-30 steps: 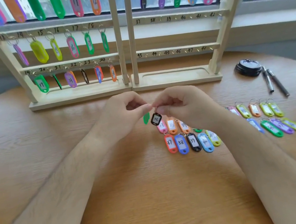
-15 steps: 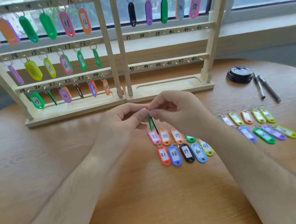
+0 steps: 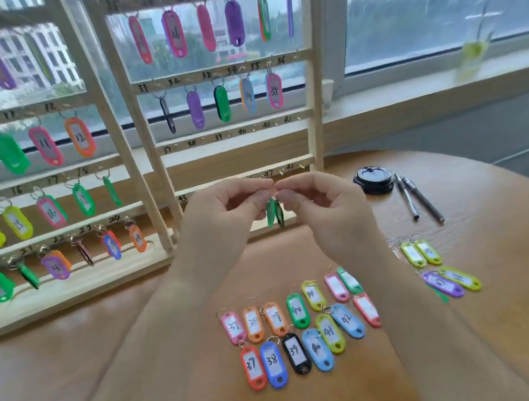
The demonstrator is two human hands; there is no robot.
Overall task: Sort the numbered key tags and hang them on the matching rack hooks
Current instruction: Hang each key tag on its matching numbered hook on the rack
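Observation:
My left hand (image 3: 224, 217) and my right hand (image 3: 323, 206) meet fingertip to fingertip above the table, in front of the right rack's base. Together they pinch the rings of a green key tag (image 3: 271, 212) and a black key tag (image 3: 280, 215), which hang edge-on below my fingers. Two wooden racks stand behind: the left rack (image 3: 63, 294) full of coloured tags, the right rack (image 3: 311, 89) with tags on its top two rows and bare hooks at 36 through 48. Several numbered tags (image 3: 291, 334) lie in rows on the table below my hands.
More loose tags (image 3: 440, 269) lie to the right of my right forearm. A black round lid (image 3: 373, 179) and two pens (image 3: 417, 198) sit near the right rack's foot. The round wooden table (image 3: 517, 316) curves away at the right; a window ledge runs behind.
Both hands rose from just above the table tags toward the right rack, still pinching the green and black tags. The camera tilted up and moved closer to the racks.

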